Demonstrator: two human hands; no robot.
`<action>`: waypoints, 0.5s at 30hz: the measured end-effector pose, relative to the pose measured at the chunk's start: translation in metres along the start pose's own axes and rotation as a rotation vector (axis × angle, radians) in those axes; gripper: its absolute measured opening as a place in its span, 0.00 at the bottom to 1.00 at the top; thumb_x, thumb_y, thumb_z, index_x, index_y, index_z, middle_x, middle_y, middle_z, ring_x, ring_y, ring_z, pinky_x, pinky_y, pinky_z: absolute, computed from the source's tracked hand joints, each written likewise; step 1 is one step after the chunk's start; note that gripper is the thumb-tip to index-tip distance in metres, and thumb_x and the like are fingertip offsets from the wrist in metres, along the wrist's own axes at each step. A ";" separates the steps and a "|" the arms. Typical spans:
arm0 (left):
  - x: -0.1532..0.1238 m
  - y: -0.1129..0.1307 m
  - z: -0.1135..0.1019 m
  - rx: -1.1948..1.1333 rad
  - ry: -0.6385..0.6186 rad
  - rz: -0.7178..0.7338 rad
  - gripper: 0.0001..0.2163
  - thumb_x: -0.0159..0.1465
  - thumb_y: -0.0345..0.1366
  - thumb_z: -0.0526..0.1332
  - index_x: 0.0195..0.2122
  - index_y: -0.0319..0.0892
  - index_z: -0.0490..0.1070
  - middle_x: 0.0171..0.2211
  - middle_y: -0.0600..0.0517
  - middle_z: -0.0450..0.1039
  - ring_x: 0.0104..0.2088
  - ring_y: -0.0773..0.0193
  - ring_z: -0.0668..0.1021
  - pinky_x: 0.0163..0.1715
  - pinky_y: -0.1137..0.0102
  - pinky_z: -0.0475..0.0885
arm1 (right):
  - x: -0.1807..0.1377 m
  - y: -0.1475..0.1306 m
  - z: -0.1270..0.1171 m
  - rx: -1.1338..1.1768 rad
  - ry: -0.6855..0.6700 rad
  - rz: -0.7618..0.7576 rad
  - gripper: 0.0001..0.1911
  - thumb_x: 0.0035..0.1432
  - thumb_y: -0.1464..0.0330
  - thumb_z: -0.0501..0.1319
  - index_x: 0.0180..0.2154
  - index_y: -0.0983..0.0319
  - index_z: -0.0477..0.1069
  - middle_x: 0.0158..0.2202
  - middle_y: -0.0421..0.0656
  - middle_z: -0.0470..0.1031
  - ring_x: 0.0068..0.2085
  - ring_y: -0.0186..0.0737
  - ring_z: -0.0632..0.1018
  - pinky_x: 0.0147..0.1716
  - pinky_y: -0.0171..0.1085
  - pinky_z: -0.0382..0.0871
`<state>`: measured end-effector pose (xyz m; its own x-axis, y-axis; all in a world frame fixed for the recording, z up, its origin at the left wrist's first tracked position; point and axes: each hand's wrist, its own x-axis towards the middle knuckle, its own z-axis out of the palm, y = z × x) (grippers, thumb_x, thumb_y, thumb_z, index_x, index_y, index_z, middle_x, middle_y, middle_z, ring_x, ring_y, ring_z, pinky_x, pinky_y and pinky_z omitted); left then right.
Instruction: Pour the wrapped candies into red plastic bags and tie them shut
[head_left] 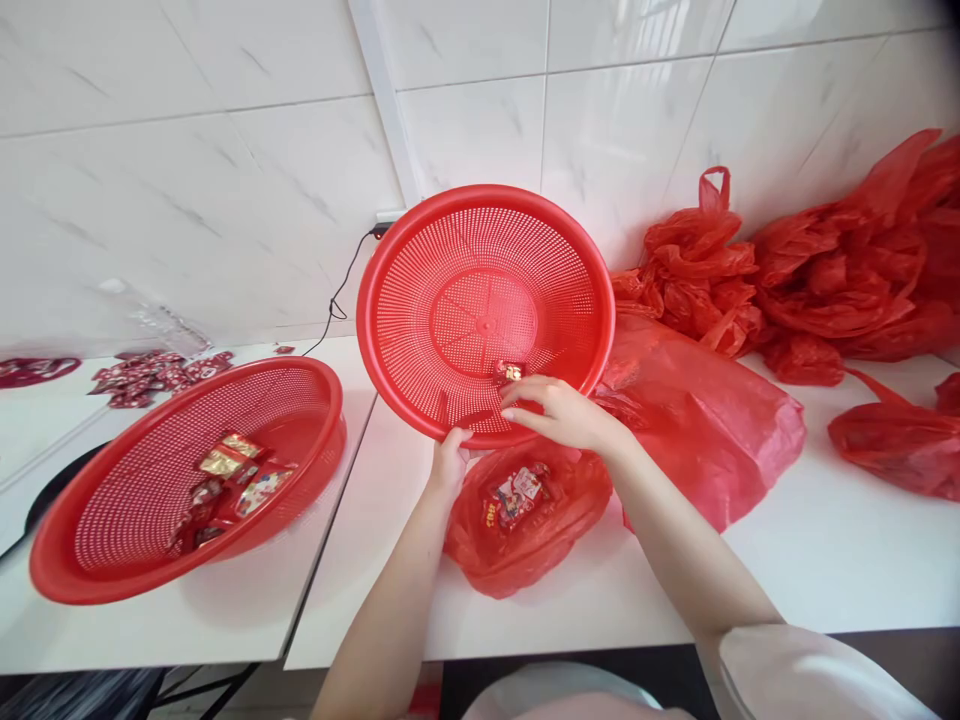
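A red plastic sieve basket (491, 245) is tilted up on its side, its mouth facing me. My left hand (450, 458) is closed on its lower rim. Over the basket's lower right wall, my right hand (555, 408) reaches inside with fingers stretched and the thumb apart. Just beyond those fingertips lies a small red and gold packet (511, 371). Under the tilted basket, a red plastic bag (499, 570) sits spread on the table, with several printed packets (516, 494) in its mouth.
At left stands a second red sieve basket (90, 580) holding several red and gold packets (231, 455). Small red packets (150, 378) are piled behind it. A large red bag (712, 420) and crumpled red bags (847, 270) lie at right. A black cable (337, 290) hangs by the tiled wall.
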<state>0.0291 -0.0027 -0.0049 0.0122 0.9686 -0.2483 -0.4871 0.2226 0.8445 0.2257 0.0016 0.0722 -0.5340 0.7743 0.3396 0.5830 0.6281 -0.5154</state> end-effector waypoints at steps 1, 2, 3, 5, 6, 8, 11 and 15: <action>0.001 -0.001 -0.001 0.015 0.000 0.007 0.14 0.46 0.33 0.60 0.34 0.35 0.75 0.31 0.45 0.80 0.33 0.51 0.81 0.34 0.59 0.77 | 0.001 0.005 0.005 -0.100 0.052 0.056 0.24 0.66 0.53 0.52 0.51 0.62 0.73 0.57 0.50 0.71 0.58 0.47 0.71 0.58 0.46 0.60; 0.001 -0.002 -0.002 0.026 -0.003 0.013 0.15 0.45 0.33 0.61 0.35 0.34 0.75 0.32 0.45 0.80 0.33 0.50 0.81 0.34 0.58 0.77 | 0.002 0.010 0.012 -0.210 0.082 0.129 0.27 0.65 0.52 0.53 0.57 0.62 0.69 0.63 0.53 0.64 0.63 0.52 0.64 0.61 0.51 0.55; 0.002 -0.004 -0.003 0.034 -0.006 0.014 0.16 0.45 0.33 0.61 0.36 0.35 0.74 0.32 0.45 0.79 0.33 0.50 0.81 0.33 0.58 0.77 | 0.003 0.015 0.019 -0.310 0.082 0.206 0.32 0.63 0.50 0.54 0.62 0.61 0.63 0.66 0.55 0.57 0.66 0.57 0.60 0.63 0.55 0.50; 0.002 -0.005 -0.004 0.051 -0.005 0.005 0.17 0.44 0.33 0.62 0.37 0.35 0.74 0.31 0.46 0.79 0.34 0.50 0.81 0.33 0.59 0.77 | 0.004 0.022 0.033 -0.431 -0.001 0.307 0.39 0.62 0.48 0.54 0.67 0.60 0.53 0.69 0.58 0.48 0.67 0.62 0.56 0.63 0.59 0.45; 0.002 -0.006 -0.004 0.059 -0.002 0.002 0.17 0.44 0.33 0.63 0.37 0.35 0.74 0.31 0.46 0.79 0.34 0.50 0.81 0.33 0.59 0.78 | 0.005 0.024 0.039 -0.447 -0.060 0.319 0.40 0.62 0.47 0.53 0.68 0.59 0.51 0.70 0.58 0.46 0.67 0.62 0.56 0.63 0.59 0.45; 0.003 -0.007 -0.005 0.060 0.003 0.014 0.18 0.44 0.33 0.63 0.38 0.35 0.74 0.33 0.47 0.79 0.35 0.50 0.81 0.33 0.60 0.78 | 0.005 0.024 0.046 -0.423 -0.146 0.285 0.38 0.63 0.46 0.49 0.68 0.57 0.52 0.69 0.56 0.48 0.67 0.61 0.58 0.63 0.58 0.46; 0.003 -0.005 -0.005 0.026 0.012 0.024 0.17 0.45 0.32 0.62 0.37 0.35 0.75 0.34 0.47 0.80 0.34 0.52 0.81 0.32 0.60 0.78 | 0.005 0.019 0.046 -0.335 -0.171 0.178 0.36 0.64 0.45 0.45 0.65 0.55 0.57 0.65 0.54 0.60 0.63 0.57 0.64 0.61 0.55 0.51; 0.001 0.002 -0.002 -0.026 0.009 -0.001 0.16 0.45 0.32 0.60 0.36 0.35 0.76 0.33 0.46 0.80 0.32 0.52 0.81 0.30 0.60 0.77 | 0.006 0.017 0.039 -0.250 -0.186 0.044 0.38 0.56 0.43 0.57 0.63 0.54 0.62 0.57 0.51 0.70 0.55 0.55 0.70 0.56 0.53 0.58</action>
<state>0.0269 -0.0015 -0.0046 0.0052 0.9674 -0.2531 -0.5100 0.2203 0.8315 0.2083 0.0134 0.0348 -0.5944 0.7881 0.1602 0.7279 0.6119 -0.3093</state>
